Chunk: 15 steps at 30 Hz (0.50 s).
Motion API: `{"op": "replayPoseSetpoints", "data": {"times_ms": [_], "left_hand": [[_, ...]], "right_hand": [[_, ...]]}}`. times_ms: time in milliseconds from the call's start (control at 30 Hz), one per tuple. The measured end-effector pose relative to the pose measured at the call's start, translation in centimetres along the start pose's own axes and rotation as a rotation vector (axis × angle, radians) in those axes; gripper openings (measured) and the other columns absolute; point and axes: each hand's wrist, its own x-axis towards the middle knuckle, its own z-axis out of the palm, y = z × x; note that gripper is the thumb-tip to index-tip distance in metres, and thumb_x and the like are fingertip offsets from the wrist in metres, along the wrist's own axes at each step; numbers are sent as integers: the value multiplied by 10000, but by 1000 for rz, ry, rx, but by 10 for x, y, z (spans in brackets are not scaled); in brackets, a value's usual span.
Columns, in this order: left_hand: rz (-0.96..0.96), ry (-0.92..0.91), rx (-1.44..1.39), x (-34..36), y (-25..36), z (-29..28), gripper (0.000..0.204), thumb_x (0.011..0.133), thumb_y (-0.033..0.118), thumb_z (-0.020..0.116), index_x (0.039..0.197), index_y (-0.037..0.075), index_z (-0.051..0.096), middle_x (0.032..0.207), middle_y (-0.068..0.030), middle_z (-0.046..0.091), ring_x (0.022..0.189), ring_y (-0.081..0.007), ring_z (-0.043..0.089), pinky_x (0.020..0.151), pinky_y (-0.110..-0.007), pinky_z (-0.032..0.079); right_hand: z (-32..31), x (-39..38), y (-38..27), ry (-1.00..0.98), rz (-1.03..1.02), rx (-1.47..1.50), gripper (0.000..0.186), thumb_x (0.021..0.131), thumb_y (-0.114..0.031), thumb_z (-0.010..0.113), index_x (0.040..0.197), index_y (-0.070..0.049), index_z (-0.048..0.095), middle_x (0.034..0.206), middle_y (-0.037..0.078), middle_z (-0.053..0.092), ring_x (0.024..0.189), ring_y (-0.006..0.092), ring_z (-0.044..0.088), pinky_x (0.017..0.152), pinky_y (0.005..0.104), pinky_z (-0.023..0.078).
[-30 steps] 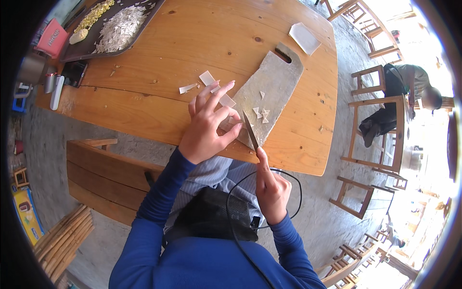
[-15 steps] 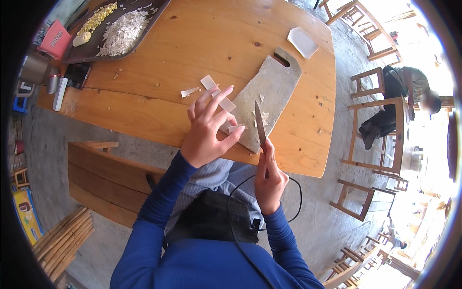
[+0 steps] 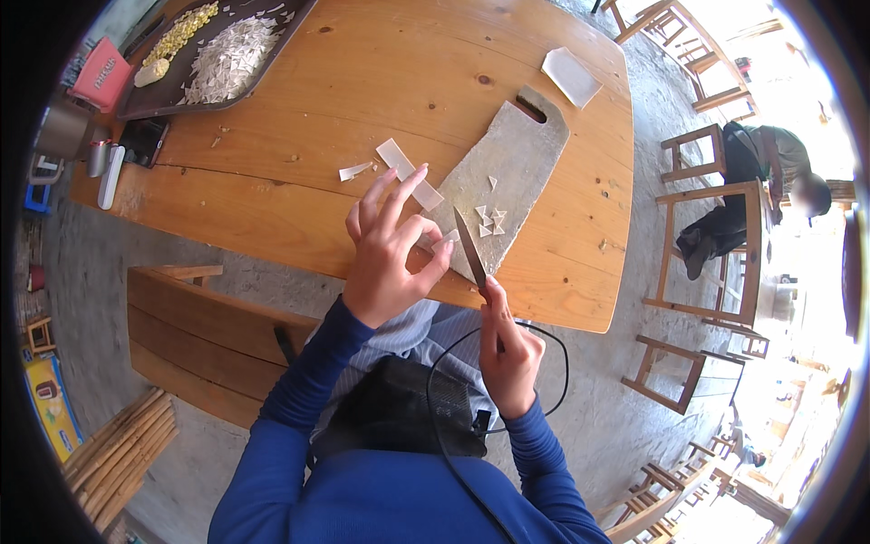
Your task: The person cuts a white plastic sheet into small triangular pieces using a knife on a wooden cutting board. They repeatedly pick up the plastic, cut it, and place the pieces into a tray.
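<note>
My right hand (image 3: 510, 349) is closed round the handle of a knife (image 3: 471, 249), its blade pointing up and left over the near part of a worn cutting board (image 3: 507, 150). My left hand (image 3: 391, 249) pinches a small whitish flat piece (image 3: 446, 239) between thumb and index finger at the board's left edge, its other fingers raised. Beyond those fingers lies a pale translucent strip (image 3: 412, 177). Several small white triangular pieces (image 3: 490, 222) rest on the board, right of the blade. A thin sliver (image 3: 355, 171) lies on the wood left of the strip.
A dark tray (image 3: 263, 82) at the far left holds a heap of white chips (image 3: 231, 59) and yellow bits (image 3: 186, 34). A pale sheet (image 3: 571, 77) lies near the table's (image 3: 381, 82) far right corner. A wooden bench (image 3: 204, 349) stands at the left; a person (image 3: 770, 172) sits to the right.
The knife has shifted left, from over the small triangular pieces toward the piece in my left hand. Those triangles now show uncovered on the board. My left hand has barely moved.
</note>
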Motion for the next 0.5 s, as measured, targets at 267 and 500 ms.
{"op": "replayPoseSetpoints", "data": {"times_ms": [267, 500], "left_hand": [[-1, -20, -7, -1, -2, -1, 84, 772, 170, 722, 779, 119, 655, 1518, -94, 465, 1433, -373, 303, 1153, -508, 175], [7, -23, 10, -1, -2, 0, 86, 759, 154, 725, 784, 113, 653, 1513, -95, 474, 1428, -377, 311, 1153, -505, 182]], "right_hand": [[10, -1, 2, 49, -76, -75, 628, 764, 70, 628, 1378, -55, 584, 494, 56, 453, 398, 163, 478, 445, 335, 431], [21, 4, -13, 43, -76, -237, 694, 744, 41, 633, 1423, -68, 541, 486, 13, 430, 393, 148, 467, 429, 326, 426]]}}
